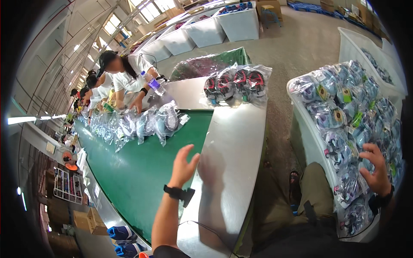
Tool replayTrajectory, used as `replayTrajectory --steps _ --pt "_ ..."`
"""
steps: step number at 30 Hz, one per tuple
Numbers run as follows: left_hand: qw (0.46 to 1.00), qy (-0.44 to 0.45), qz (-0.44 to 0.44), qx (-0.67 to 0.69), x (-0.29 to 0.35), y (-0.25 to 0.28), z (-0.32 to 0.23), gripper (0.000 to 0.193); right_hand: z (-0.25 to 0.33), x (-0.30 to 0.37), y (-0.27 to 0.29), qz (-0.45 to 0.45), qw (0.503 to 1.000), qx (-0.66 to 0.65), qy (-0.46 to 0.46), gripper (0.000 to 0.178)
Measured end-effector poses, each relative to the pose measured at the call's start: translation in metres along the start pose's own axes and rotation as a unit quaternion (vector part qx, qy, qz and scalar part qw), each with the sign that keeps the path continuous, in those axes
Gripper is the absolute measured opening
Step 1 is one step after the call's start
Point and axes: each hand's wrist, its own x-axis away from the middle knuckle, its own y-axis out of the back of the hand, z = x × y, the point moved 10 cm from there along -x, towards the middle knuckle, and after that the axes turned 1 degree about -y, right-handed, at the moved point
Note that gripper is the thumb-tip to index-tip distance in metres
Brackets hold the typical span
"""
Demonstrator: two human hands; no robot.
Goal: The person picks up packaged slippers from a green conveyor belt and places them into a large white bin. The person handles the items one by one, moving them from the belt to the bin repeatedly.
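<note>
My left hand (183,165) hovers open, fingers spread, over the edge where the green conveyor belt (142,172) meets the steel table (234,146); it holds nothing. My right hand (376,167) reaches into a white bin (309,146) at my right, fingers pressing on a clear bag holding a pale purple shoe (344,150); whether it grips the bag is unclear. The bin is heaped with several such bagged shoes. Both wrists wear black bands.
Bagged dark and red shoes (236,81) lie at the steel table's far end. More bagged shoes (146,122) ride the belt. Other people (124,77) work along the belt's far side. White bins (206,30) stand behind. Blue shoes (122,234) sit low at left.
</note>
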Motion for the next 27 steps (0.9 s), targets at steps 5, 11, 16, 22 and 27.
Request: replayTrajectory --steps 5,11,16,22,27 --pt "0.98 0.109 -0.155 -0.066 -0.056 0.064 0.13 0.05 0.022 -0.015 -0.004 0.004 1.0 -0.013 0.01 0.039" --pt "0.931 0.268 -0.244 -0.032 -0.093 0.09 0.262 0.063 0.045 -0.046 -0.017 0.027 0.999 -0.018 -0.011 0.039" --pt "0.86 0.423 -0.225 0.173 -0.102 0.06 0.33 0.101 0.055 -0.071 -0.035 0.052 0.998 -0.014 -0.011 0.042" --pt "0.887 0.377 -0.089 0.251 -0.113 0.029 0.357 0.042 0.054 -0.067 -0.058 0.064 0.996 -0.06 -0.011 0.05" --pt "0.927 0.165 -0.158 0.297 -0.097 0.023 0.199 0.059 0.062 -0.051 -0.05 0.057 0.996 -0.07 -0.008 0.052"
